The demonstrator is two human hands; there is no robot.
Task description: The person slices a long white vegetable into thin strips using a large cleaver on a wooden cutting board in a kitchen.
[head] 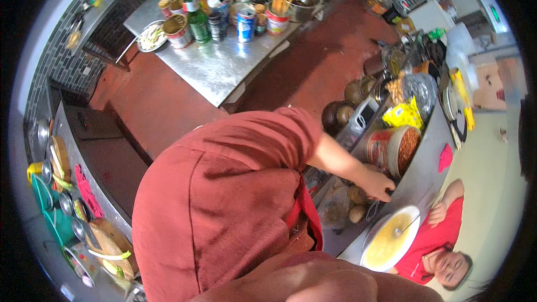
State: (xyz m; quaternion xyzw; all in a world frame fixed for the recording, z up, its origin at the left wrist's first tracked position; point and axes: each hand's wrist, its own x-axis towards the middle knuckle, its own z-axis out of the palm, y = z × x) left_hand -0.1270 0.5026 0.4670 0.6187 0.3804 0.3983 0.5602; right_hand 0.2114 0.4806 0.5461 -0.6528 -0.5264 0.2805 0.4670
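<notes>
My left arm reaches to the right out of a red sleeve. The fingers of my left hand [379, 185] are curled at the edge of the steel counter [426, 151], by a small dark thing [391, 191]; a grip on it cannot be made out. Beside the hand stands a large tub [379, 147] of reddish-brown bits. Below it are round brown items [357, 213] and clear plastic. A white bowl [413, 235] holds yellow liquid and a ladle [400, 230]. My right hand is out of view.
Another person in a red shirt [447, 226] is beyond the bowl. A yellow packet [405, 115] lies past the tub. Bottles, cans and pots crowd a steel table [201, 67]. Cutting boards [111, 243] with vegetables and a knife [90, 235] are at left.
</notes>
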